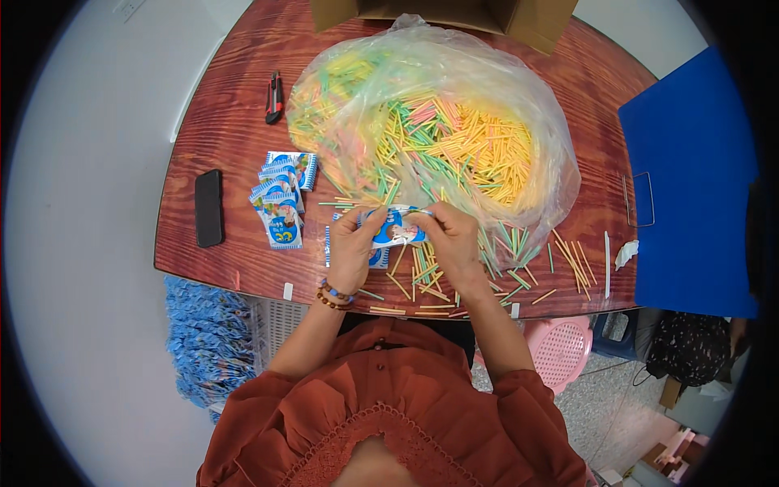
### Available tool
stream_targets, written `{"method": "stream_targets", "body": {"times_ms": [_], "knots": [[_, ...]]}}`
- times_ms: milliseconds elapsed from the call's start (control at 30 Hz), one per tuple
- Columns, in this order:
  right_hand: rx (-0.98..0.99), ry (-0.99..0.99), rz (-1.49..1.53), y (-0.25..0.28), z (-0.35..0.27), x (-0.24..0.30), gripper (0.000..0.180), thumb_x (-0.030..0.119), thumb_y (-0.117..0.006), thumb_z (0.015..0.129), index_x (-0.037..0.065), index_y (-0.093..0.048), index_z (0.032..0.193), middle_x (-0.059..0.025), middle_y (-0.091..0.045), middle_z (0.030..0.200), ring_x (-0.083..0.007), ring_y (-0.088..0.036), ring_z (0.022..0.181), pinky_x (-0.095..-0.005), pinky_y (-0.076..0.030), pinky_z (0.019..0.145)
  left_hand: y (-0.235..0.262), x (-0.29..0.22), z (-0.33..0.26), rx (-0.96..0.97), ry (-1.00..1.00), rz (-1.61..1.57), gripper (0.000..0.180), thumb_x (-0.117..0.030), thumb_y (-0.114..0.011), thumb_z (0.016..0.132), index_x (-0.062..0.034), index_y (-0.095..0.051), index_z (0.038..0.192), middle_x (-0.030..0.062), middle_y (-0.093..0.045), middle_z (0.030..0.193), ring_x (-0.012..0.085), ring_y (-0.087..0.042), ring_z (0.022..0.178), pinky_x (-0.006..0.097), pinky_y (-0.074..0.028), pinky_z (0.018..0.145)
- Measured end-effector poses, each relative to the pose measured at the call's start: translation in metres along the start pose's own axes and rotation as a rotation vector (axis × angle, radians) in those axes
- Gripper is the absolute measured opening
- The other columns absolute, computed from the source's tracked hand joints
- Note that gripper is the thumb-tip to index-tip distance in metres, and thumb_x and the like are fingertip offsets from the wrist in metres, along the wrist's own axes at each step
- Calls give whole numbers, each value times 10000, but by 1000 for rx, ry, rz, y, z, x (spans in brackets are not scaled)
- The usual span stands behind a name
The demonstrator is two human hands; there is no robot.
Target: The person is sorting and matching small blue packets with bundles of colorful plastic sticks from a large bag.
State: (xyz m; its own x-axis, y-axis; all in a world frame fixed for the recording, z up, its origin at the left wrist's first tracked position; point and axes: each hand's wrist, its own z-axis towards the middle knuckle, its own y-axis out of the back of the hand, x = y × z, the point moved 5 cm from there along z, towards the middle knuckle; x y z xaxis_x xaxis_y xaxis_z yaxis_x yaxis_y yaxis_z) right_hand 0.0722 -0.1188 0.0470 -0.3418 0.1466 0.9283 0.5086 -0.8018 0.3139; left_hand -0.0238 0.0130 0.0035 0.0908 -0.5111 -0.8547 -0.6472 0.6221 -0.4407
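Between my two hands is a small blue-and-white packet (398, 228), held level above the table's near edge. My left hand (352, 247) pinches its left end, and two beaded bracelets circle that wrist. My right hand (451, 243) grips the other end, thumb and fingers pressed together. Under the packet, partly hidden by my hands, lies another blue-and-white packet (378, 259). Just beyond my hands a large clear plastic bag (560, 154) spreads open, full of thin yellow, green and pink sticks (487, 150). Loose sticks (426, 268) lie scattered around my right hand.
Left of the bag are an overlapping stack of packets (281, 213), a black phone (208, 208) and a red-and-black utility knife (274, 99). A cardboard box (527, 24) stands at the back, a blue bin (690, 187) at the right. Below are blue packets (207, 341) and a pink stool (556, 353).
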Motion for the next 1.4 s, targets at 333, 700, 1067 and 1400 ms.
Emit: {"method": "stream_targets", "body": {"times_ms": [333,700,1067,1400], "knots": [[46,354,-471,51,79,-17,124,144,-612,863,44,-684,879,-79,-635,815,-198,-585,768,-335,-434,680,9,-11,4,31,-8,6,85,-72,-629,900,-13,-638,959,48,-679,781,82,-627,611,209,-463,453],[494,616,-1436,8,131,-59,175,145,-492,857,33,-622,893,-83,-620,1020,-233,-548,935,-375,-400,813,15,-8,7,-34,-13,-28,90,-71,-627,901,-4,-645,959,48,-677,797,90,-635,642,223,-505,516],[279,110,-480,55,140,-82,364,297,-454,977,-43,-526,1090,-133,-670,1002,-330,-569,974,-417,-392,899,13,-10,10,-22,23,-126,71,-65,-642,892,-16,-652,943,30,-682,828,69,-635,670,208,-507,541],[154,-28,102,53,130,-78,345,249,-422,1009,-26,-611,1095,-93,-679,1088,-182,-576,1063,-313,-383,988,9,-6,9,-23,54,-141,88,-74,-640,894,-12,-649,956,46,-679,843,85,-641,669,223,-535,562]]}}
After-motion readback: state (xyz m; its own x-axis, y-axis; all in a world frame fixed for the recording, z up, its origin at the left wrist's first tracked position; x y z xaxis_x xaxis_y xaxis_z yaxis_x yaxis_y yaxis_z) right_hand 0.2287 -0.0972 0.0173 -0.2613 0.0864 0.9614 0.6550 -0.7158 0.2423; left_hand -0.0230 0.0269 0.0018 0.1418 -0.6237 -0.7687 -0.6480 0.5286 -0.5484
